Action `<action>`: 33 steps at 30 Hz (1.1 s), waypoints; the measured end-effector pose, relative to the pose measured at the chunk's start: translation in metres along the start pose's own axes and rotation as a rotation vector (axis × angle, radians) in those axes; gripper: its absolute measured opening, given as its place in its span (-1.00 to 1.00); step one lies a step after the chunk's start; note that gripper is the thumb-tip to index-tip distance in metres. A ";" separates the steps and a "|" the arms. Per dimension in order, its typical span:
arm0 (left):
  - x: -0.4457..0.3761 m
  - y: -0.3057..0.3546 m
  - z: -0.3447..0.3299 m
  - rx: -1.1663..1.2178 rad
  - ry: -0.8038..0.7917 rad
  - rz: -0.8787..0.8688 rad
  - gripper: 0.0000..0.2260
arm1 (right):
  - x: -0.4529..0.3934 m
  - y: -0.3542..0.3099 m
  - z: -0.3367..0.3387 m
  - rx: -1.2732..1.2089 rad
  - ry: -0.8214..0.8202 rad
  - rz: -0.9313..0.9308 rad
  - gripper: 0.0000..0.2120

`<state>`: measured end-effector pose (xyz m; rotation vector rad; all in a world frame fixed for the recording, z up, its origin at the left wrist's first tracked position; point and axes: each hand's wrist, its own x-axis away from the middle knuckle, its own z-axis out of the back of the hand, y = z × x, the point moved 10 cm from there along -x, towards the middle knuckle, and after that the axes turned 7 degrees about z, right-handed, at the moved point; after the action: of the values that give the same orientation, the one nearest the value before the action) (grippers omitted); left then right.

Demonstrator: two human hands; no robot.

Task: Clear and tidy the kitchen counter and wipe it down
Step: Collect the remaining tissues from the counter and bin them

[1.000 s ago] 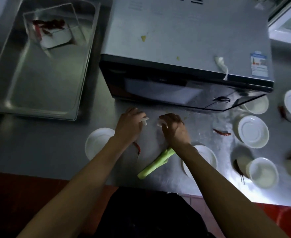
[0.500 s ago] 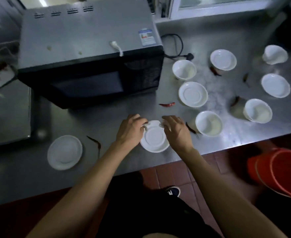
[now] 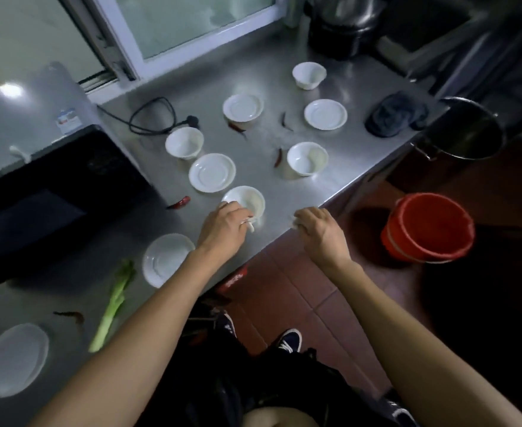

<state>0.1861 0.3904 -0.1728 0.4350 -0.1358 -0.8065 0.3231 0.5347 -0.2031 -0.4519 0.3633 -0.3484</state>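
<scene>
Two hands out over the counter point(image 3: 355, 143) edge. My left hand point(image 3: 222, 226) has its fingers curled around small white scraps point(image 3: 249, 224), knuckles right against the nearest bowl point(image 3: 247, 200). My right hand point(image 3: 321, 234) is past the counter edge, fingers curled; a bit of white shows at the fingertips, so it looks to pinch a scrap point(image 3: 293, 224) too, blurry.

Using that nearest bowl as landmark: a saucer point(image 3: 212, 177) just behind it, another bowl point(image 3: 184, 143) behind that, and a black cord point(image 3: 152, 117) further back. Right of it, a bowl point(image 3: 307, 158) with a red chili point(image 3: 279, 157) beside it. Far behind it, two more saucers point(image 3: 242, 107) point(image 3: 325, 114), one more bowl point(image 3: 309, 75), chilies point(image 3: 286, 121) between them, and a dark cloth point(image 3: 392, 114) at the far right end. Left of the nearest bowl, one chili point(image 3: 179, 202) and the black microwave point(image 3: 47, 192). Nearer me, a saucer point(image 3: 165, 258) touching my left forearm, a green stalk point(image 3: 113, 303), a dark chili point(image 3: 71, 315), and a last saucer point(image 3: 14, 359) at the near left.

Off the counter: red bucket point(image 3: 427, 229) on the tile floor right of my right hand, big dark pot point(image 3: 466, 131) behind it.
</scene>
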 end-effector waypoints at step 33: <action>-0.182 0.322 -0.262 0.077 -0.572 -0.556 -0.78 | 0.101 0.302 0.128 0.094 0.129 -0.849 -0.76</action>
<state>0.3496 0.8031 -0.2641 0.3047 -0.5968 -1.4659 0.5379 0.7949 -0.2670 -0.4761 0.2632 -1.2192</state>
